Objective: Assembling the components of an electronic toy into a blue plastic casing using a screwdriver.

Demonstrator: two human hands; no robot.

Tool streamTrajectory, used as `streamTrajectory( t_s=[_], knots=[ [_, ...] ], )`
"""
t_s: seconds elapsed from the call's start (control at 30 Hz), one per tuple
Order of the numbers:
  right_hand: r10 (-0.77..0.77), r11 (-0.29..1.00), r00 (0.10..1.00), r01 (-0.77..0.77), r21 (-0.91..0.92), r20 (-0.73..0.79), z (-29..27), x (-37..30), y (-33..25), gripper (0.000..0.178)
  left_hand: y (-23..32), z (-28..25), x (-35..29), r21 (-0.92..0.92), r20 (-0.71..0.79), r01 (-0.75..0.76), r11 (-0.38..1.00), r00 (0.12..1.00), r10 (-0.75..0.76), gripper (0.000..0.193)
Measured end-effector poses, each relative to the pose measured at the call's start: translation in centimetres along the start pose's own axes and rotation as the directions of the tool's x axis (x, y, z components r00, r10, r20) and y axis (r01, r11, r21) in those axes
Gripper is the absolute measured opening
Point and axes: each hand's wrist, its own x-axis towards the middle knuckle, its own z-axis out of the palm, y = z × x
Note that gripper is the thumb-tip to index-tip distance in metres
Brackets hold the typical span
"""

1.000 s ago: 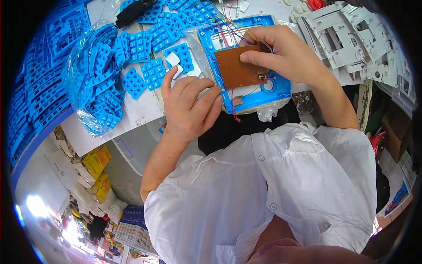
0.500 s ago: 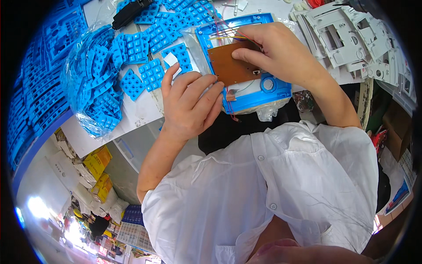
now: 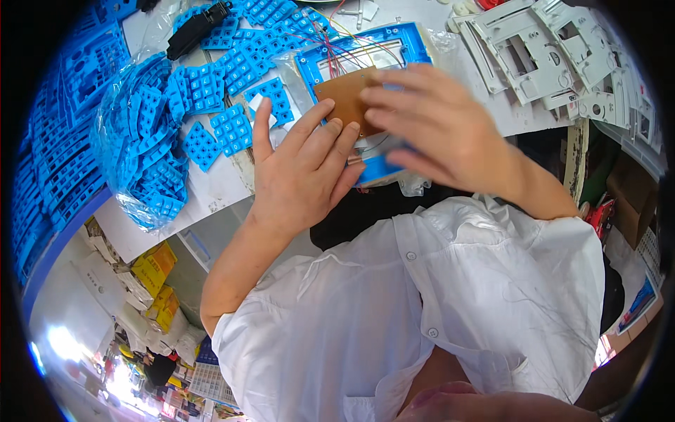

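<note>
A brown circuit board [image 3: 344, 95] with thin coloured wires at its far edge lies over a blue plastic casing [image 3: 418, 46]. My left hand [image 3: 295, 169] rests its stretched fingertips on the board's near left part. The little finger sticks up, and the thumb lies apart from the fingers beside the casing's near edge. My right hand [image 3: 443, 126] is smeared by motion over the right side of board and casing, with its fingers spread and nothing visible in them. It hides much of the casing's right side, and whether it touches the board cannot be made out.
Blue number keypads [image 3: 232, 130] lie loose at the left, beside a clear bag [image 3: 144, 141] full of more. A black part [image 3: 199, 29] sits on the far keypads. White plastic frames [image 3: 520, 60] are stacked at the right. Yellow boxes [image 3: 155, 267] stand below the table [image 3: 130, 235].
My right hand has let go of the board's far right part and moved nearer to me, its fingers spreading. The left fingertips have come further onto the board.
</note>
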Motion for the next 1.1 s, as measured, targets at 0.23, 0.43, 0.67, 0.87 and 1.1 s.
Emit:
streamTrajectory(
  t_s=[0.23,0.43,0.67,0.87,1.1],
  knots=[
    [0.061,0.998,0.971,-0.054,-0.038,0.231,0.5,0.6,-1.7,0.066,-0.7,-1.3,0.9,-0.068,0.129,-0.020,0.997,0.991,0.029,0.046],
    [0.026,0.999,0.973,-0.018,-0.040,0.229,0.1,1.0,-1.5,0.067,0.8,-2.6,1.5,0.104,0.256,-0.044,0.994,0.967,0.016,0.050],
    [0.032,0.999,0.976,-0.024,-0.035,0.217,0.5,1.1,-1.4,0.068,-0.4,-4.5,3.3,-0.029,0.368,-0.072,0.997,0.927,0.078,0.042],
    [0.033,0.999,0.985,-0.029,-0.022,0.170,0.1,1.6,-2.0,0.068,-9.1,-3.9,13.6,-0.071,-0.127,-0.078,0.994,0.989,0.069,0.015],
    [-0.024,0.971,0.998,0.038,0.236,-0.061,-4.1,0.9,0.2,0.045,-13.3,0.9,20.2,0.167,0.081,0.116,0.979,0.988,-0.131,0.017]
  ],
)
